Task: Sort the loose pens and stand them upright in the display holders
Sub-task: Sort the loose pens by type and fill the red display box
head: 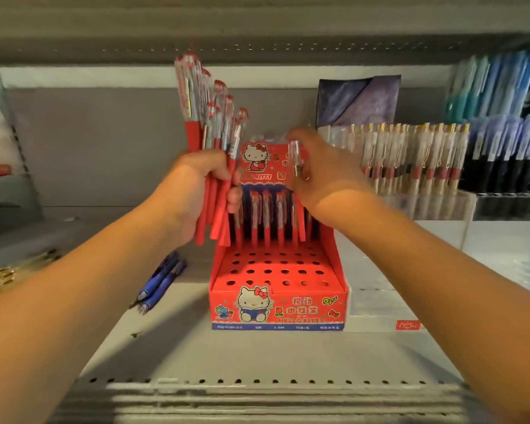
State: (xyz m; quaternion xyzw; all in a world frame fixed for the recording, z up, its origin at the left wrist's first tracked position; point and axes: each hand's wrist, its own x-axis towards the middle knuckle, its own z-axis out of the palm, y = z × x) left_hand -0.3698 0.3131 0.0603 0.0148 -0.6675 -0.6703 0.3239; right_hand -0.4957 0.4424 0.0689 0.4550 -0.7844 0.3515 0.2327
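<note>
A red cartoon-cat display holder (277, 304) stands on the shelf, its stepped top full of round holes. Several red pens (266, 218) stand upright in its back row. My left hand (196, 191) grips a bundle of red pens (208, 123), held upright to the left of the holder's back card. My right hand (325, 169) is above the back row and pinches the clear top of one red pen (296, 160) whose lower end reaches down among the standing pens.
A few blue pens (161, 278) lie loose on the shelf left of the holder. Clear holders with white-and-gold pens (410, 154) and blue pens (508, 148) stand at the right. Gold items (0, 273) lie at the far left. The shelf's perforated front edge (257, 382) is near me.
</note>
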